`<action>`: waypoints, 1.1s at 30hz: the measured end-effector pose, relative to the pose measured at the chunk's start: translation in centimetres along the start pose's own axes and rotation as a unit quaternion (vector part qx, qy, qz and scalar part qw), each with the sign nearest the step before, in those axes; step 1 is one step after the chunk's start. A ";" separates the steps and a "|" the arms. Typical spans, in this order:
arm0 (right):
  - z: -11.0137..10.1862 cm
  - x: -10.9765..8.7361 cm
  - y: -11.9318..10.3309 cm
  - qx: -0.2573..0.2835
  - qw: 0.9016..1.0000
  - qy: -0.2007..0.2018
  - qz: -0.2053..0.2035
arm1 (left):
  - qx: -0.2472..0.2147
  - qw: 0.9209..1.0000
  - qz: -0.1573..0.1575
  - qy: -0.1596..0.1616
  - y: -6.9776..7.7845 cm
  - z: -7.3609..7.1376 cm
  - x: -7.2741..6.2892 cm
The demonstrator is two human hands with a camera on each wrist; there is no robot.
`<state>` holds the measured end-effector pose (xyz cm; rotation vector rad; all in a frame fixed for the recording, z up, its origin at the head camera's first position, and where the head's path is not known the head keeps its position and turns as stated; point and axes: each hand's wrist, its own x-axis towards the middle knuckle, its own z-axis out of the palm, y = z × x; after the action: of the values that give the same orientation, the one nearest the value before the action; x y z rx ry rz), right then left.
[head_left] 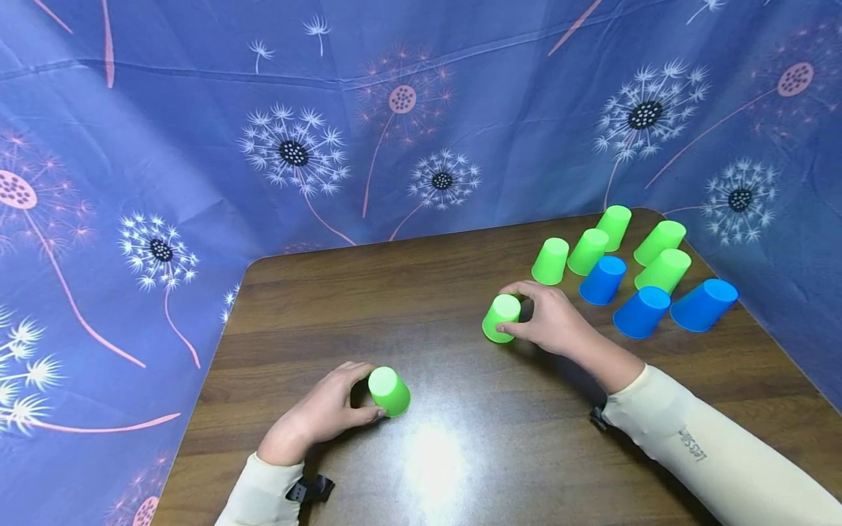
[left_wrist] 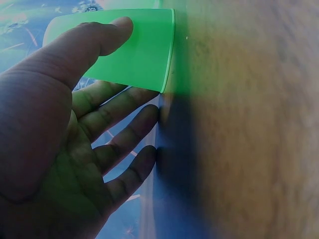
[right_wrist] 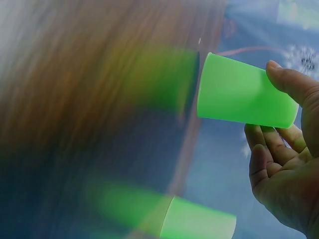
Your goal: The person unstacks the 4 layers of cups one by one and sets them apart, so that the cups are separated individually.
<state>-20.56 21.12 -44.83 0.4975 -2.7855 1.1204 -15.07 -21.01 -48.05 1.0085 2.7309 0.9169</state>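
Note:
My left hand pinches an upside-down green cup between thumb and fingers, near the middle of the table. In the left wrist view the thumb lies along the side of that green cup, whose rim is at the tabletop. Farther back and to the right, my right hand grips a second upside-down green cup, thumb on the near side. The right wrist view shows that cup held by its narrow end; whether its rim touches the table, I cannot tell.
Several upside-down green cups and three blue cups stand in a group at the back right, beyond my right hand. The brown wooden table meets a blue dandelion-print cloth behind it and at both sides.

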 end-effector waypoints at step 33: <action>-6.3 -1.5 6.3 -0.104 0.989 0.070 0.076 | 0.013 1.000 -0.007 -0.002 0.2 0.0 0.0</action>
<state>-21.49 30.07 -44.71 0.1818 -2.8108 0.8367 -14.98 -20.93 -47.96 0.9933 2.7500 0.8768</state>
